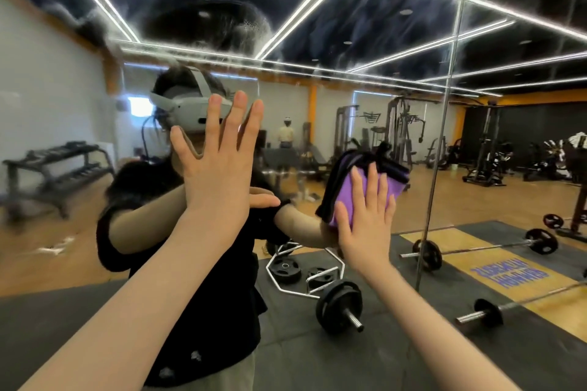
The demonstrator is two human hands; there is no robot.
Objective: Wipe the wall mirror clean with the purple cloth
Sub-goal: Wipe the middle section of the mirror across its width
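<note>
Fingers of right hand (365, 219) straight and spread, pressing purple cloth (344, 197) flat against wall mirror (413, 51), right of centre. Left hand (216, 168) open, fingers splayed, palm on the glass beside it. Reflected behind: vertical mirror seam (444, 124), barbell (341, 306) on dark mat, gym machines.

A purple cloth (346, 197) with a black edge against the mirror (365, 51), which reflects a black shirt (222, 311), white headset (187, 111), yellow-and-black floor (476, 263).
</note>
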